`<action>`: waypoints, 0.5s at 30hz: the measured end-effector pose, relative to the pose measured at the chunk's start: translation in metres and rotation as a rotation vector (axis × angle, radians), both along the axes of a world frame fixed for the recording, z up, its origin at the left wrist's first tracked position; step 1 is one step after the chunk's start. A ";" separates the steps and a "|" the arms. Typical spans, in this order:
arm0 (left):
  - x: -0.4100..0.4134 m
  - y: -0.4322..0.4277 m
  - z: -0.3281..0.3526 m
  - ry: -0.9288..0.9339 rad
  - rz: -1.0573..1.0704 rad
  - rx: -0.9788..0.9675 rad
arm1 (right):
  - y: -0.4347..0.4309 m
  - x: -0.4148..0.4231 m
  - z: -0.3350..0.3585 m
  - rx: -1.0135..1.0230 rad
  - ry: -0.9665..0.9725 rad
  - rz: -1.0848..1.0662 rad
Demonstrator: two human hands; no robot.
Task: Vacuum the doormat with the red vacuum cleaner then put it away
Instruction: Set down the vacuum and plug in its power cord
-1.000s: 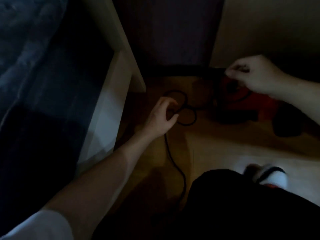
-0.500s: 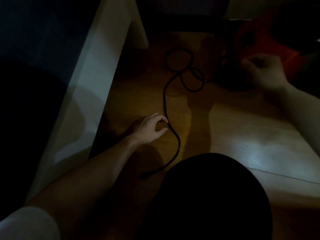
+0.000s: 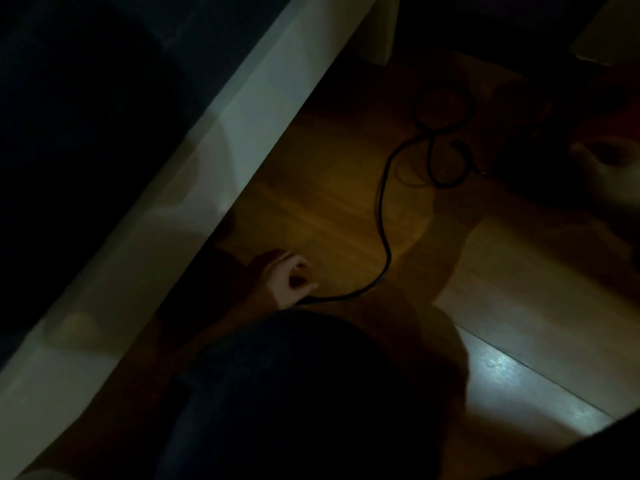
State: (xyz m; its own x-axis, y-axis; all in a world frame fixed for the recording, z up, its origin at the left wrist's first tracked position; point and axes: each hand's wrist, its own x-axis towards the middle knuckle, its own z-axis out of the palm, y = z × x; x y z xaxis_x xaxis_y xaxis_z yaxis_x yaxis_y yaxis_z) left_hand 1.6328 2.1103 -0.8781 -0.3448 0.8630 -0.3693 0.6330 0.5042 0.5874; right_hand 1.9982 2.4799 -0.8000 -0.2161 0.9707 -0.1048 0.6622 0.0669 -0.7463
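The room is very dim, and what shows is a stretch of wooden floor (image 3: 519,289) beside a white bed frame (image 3: 207,150) that runs diagonally from the lower left to the top centre of the frame. A black cord (image 3: 380,202) lies across the floor. It loops loosely at upper centre right and trails down to the left hand (image 3: 287,282) at lower centre. That hand's fingers are curled and appear to pinch the cord's near end against the thumb, probably to gather the slack or carry the plug away. The red vacuum cleaner (image 3: 623,112) is only a faint red shape at the upper right edge, sitting on the floor just beyond the cord's loops. The right hand (image 3: 609,168) hangs close to it at the right edge. It is too blurred and dark to tell whether its fingers are closed on anything. A dark-clothed knee (image 3: 311,393) fills the bottom centre, so the person seems to be crouching low to reach the floor. No doormat is in sight, so this looks like cord handling rather than vacuuming. Whether that is setting up or packing away cannot be told.
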 end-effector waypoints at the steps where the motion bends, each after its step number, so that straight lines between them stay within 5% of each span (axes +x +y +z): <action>1: -0.001 -0.009 -0.004 -0.006 0.006 -0.018 | -0.007 -0.008 0.007 0.016 -0.003 0.048; 15: 0.018 -0.027 -0.033 0.032 -0.056 0.016 | -0.049 -0.077 0.017 0.151 -0.351 0.525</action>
State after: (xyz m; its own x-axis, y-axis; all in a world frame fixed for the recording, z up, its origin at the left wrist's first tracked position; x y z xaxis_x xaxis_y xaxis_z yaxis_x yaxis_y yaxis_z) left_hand 1.6505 2.0833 -0.9108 -0.3072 0.8869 -0.3451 0.6789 0.4584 0.5736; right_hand 1.9214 2.4305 -0.7828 -0.6437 0.7549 -0.1260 0.7158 0.5357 -0.4479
